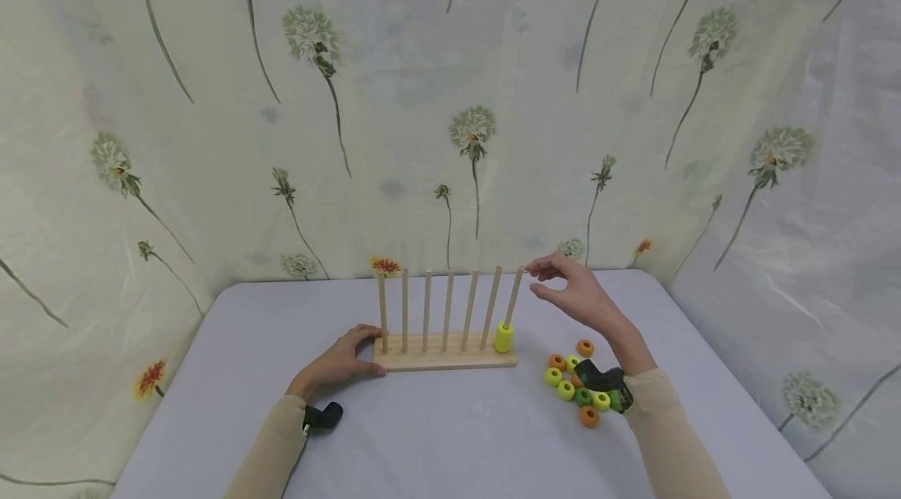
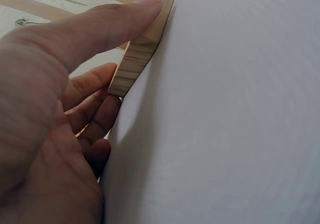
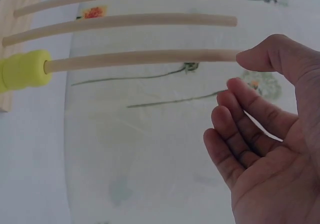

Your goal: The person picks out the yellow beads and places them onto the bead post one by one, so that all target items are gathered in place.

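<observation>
A wooden peg rack (image 1: 450, 360) with several upright dowels stands on the table. Yellow beads (image 1: 503, 338) sit stacked at the foot of its rightmost dowel (image 3: 145, 59); in the right wrist view two seem to be there. My left hand (image 1: 345, 356) grips the left end of the base, thumb at the front edge and fingers behind, as the left wrist view shows of the wooden base end (image 2: 134, 66). Beside the top of the rightmost dowel, my right hand (image 1: 573, 292) has its fingers loosely bent and holds nothing. Its thumb (image 3: 260, 58) overlaps the dowel's tip; contact is unclear.
Right of the rack lies a loose group of orange, yellow and green beads (image 1: 566, 390), partly hidden by the right wrist's black camera (image 1: 598, 376). A white cloth covers the table (image 1: 436, 436). Behind it hangs a curtain (image 1: 394, 139) with printed dandelions.
</observation>
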{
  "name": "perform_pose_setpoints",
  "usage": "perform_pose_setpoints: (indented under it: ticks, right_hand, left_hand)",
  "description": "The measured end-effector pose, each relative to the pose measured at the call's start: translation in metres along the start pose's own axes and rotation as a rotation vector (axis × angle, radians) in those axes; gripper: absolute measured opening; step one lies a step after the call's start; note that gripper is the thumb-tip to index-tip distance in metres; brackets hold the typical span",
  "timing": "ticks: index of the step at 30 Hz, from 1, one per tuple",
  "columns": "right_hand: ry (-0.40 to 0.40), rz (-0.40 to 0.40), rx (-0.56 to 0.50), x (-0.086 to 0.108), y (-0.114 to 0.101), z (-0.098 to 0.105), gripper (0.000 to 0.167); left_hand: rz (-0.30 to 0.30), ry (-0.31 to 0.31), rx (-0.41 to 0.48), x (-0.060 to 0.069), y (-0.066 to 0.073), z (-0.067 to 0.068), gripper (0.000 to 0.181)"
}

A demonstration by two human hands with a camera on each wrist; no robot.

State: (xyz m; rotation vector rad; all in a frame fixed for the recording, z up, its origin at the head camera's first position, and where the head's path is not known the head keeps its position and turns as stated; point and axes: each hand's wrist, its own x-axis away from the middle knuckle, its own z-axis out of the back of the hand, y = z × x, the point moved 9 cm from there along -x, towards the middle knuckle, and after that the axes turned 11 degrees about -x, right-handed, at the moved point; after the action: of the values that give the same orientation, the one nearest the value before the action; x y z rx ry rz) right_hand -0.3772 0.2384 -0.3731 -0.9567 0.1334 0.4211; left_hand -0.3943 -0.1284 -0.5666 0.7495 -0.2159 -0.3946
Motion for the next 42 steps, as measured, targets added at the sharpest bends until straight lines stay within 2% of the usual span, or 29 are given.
perform_pose_setpoints:
  ticks: [8, 23, 33, 42]
  right_hand:
    - [0.026, -0.036, 0.059, 0.018, 0.018, 0.014, 0.034]
    - [0.038, -0.131, 0.093, 0.056, 0.059, 0.03, 0.036]
    - [0.03, -0.183, 0.09, 0.077, 0.087, 0.031, 0.037]
    - [0.025, -0.272, 0.071, 0.088, 0.123, 0.025, 0.034]
  left_hand:
    - [0.005, -0.004, 0.002, 0.001, 0.0, -0.001, 0.076]
    - [0.007, 0.0, -0.005, 0.0, -0.001, -0.001, 0.077]
    - [0.017, 0.001, 0.002, -0.001, -0.005, -0.002, 0.079]
    - [0.009, -0.003, 0.007, 0.001, 0.0, -0.001, 0.079]
